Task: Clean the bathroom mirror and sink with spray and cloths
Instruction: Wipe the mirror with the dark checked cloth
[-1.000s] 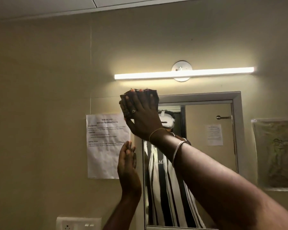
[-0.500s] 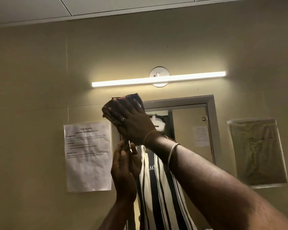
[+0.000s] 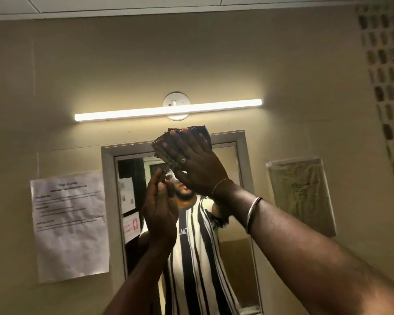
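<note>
While your flat right hand (image 3: 196, 164) presses the cloth (image 3: 163, 147) to the top of the mirror (image 3: 108, 189) under the light bar (image 3: 114, 115), your open, empty left hand (image 3: 159, 210) covers its glass.

Mirror (image 3: 225, 169) below light bar (image 3: 168, 110), between paper notice (image 3: 69, 223) and plastic sleeve (image 3: 301, 196)

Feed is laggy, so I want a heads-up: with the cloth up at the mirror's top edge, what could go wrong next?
The right hand only presses the cloth flat against the mirror frame; it could slip and drop. The light bar sits just above, so an upward overshoot might knock it.
</note>
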{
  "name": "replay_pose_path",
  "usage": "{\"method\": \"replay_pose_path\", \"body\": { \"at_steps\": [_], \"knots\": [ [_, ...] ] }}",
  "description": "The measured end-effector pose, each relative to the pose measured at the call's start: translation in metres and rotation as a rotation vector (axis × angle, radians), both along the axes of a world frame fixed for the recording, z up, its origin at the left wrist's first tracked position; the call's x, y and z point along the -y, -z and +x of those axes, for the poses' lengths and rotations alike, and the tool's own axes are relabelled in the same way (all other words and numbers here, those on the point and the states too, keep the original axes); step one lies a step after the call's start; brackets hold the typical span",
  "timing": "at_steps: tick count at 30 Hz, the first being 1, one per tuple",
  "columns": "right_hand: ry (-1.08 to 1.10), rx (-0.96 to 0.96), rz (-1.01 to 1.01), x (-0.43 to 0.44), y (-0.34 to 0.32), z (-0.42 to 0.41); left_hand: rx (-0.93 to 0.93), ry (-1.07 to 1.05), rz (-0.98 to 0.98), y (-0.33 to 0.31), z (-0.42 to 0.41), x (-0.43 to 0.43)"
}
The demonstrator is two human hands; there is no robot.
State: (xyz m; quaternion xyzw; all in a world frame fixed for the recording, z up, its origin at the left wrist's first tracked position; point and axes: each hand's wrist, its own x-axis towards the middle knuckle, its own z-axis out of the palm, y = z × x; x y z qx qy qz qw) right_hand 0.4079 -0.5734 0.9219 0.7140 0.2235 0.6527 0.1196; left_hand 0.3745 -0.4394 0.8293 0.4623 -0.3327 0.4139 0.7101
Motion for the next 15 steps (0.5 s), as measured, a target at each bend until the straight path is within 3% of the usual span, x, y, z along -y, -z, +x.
{"method": "replay_pose_path", "body": {
  "at_steps": [10,15],
  "knots": [
    [0.06,0.048,0.076,0.077,0.018,-0.001,-0.067,0.135,0.021,-0.001,0.003,0.053],
    [0.063,0.033,0.266,0.077,0.03,-0.001,-0.014,0.115,0.044,-0.003,0.003,0.072]
  ]
}}
